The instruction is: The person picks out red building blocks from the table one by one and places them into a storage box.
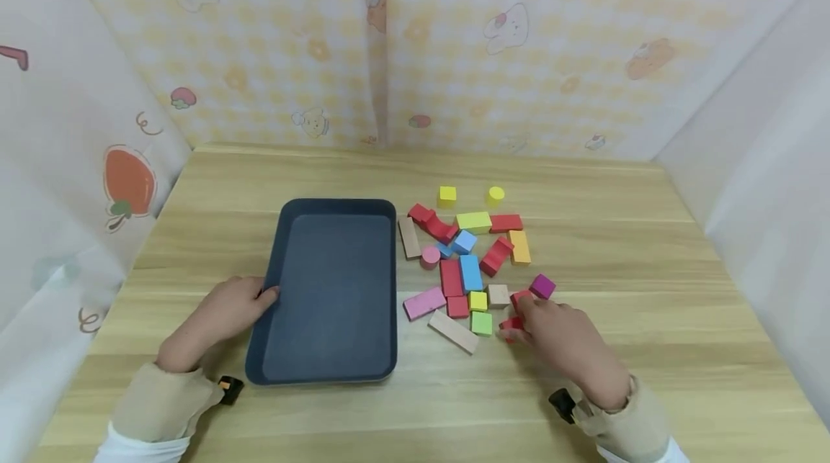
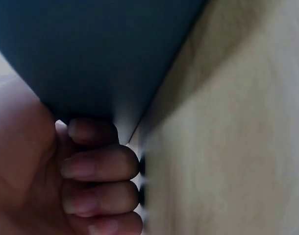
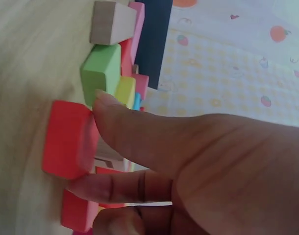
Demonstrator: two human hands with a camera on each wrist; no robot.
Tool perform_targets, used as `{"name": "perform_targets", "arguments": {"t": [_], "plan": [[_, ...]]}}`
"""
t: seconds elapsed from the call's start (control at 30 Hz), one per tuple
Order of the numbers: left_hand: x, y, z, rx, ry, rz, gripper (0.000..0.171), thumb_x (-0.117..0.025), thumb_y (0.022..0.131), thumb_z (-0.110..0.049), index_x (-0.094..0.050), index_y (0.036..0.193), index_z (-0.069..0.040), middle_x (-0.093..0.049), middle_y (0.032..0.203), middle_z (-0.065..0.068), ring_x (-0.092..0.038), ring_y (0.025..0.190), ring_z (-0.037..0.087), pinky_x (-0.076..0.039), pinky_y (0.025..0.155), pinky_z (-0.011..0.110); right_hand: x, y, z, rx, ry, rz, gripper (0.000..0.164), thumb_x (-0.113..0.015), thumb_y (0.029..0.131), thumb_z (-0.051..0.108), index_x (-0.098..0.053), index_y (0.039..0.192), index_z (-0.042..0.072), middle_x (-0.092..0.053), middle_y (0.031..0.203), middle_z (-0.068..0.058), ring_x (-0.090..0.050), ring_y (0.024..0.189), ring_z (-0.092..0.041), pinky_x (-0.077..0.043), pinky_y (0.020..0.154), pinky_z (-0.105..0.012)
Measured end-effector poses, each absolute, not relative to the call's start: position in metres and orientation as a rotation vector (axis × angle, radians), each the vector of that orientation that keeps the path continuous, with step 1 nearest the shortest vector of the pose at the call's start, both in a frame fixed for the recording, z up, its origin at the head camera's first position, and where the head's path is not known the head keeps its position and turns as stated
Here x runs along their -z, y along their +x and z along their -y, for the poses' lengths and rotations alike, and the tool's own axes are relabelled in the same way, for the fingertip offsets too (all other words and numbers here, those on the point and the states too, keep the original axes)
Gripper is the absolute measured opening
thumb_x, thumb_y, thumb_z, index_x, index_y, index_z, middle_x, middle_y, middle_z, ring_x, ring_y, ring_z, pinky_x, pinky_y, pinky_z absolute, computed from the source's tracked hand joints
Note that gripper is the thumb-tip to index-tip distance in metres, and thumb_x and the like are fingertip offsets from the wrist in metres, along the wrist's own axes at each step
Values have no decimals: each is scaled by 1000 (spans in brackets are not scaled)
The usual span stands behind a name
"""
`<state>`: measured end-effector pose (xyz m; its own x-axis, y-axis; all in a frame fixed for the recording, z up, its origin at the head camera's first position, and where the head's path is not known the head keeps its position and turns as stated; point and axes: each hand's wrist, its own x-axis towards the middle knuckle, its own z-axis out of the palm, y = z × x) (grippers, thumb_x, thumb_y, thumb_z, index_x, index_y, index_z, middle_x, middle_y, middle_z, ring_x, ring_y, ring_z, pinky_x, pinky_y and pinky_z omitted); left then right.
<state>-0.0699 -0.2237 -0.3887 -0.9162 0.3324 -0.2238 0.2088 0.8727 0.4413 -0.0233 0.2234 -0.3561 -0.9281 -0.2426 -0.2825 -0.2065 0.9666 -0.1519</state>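
My left hand (image 1: 236, 308) grips the left rim of a dark blue-grey tray (image 1: 331, 297), with the thumb over the edge. Seen from the left wrist, curled fingers (image 2: 103, 164) lie against the outside of its wall. To the right of the loose blocks, my right hand (image 1: 560, 337) pinches a red block (image 3: 68, 139) on the table, its thumb on one side and a finger on the other. Another red block (image 3: 78, 210) lies just beside that finger. A green block (image 3: 100, 73) stands by the thumb tip.
Several coloured blocks lie between the tray and my right hand, including a purple cube (image 1: 542, 286), a pink block (image 1: 424, 303) and a plain wooden strip (image 1: 454, 332). A yellow cube (image 1: 447, 196) and a yellow cylinder (image 1: 496, 195) are farthest back. Patterned curtains (image 1: 454, 52) enclose the table.
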Motion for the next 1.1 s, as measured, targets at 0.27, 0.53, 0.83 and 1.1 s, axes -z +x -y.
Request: {"name": "perform_targets", "arguments": {"t": [0.27,0.53,0.83,1.1], "plan": [[389,-68,222,-604,360,-2758,35,-38,98,-25,-53,69,-12,-44,57,0,-43,55,15,-37,57,33,359,-21,-219,100,-255,-2814,43,-68,76,47,-58,91,7,-43,57,-1,-41,51,-15,-33,45,-27],[389,-67,220,-613,355,-2776,34,-40,96,-22,-51,65,-12,-43,56,1,-41,54,15,-36,55,32,366,-21,-213,120,-249,-2805,37,-64,81,37,-59,99,5,-47,60,1,-42,51,-15,-35,44,-27],[395,-64,221,-649,339,-2778,35,-39,96,-22,-46,63,-13,-41,56,1,-38,52,15,-34,52,30,371,-26,-228,188,-308,-2835,29,-64,77,34,-57,91,10,-46,60,2,-42,51,-13,-35,46,-27],[393,-66,222,-635,355,-2785,35,-40,96,-22,-46,62,-13,-41,55,1,-38,50,15,-34,51,31,361,-26,-241,259,-404,-2876,26,-67,77,32,-50,79,13,-41,55,2,-37,48,-10,-32,46,-26]]}}
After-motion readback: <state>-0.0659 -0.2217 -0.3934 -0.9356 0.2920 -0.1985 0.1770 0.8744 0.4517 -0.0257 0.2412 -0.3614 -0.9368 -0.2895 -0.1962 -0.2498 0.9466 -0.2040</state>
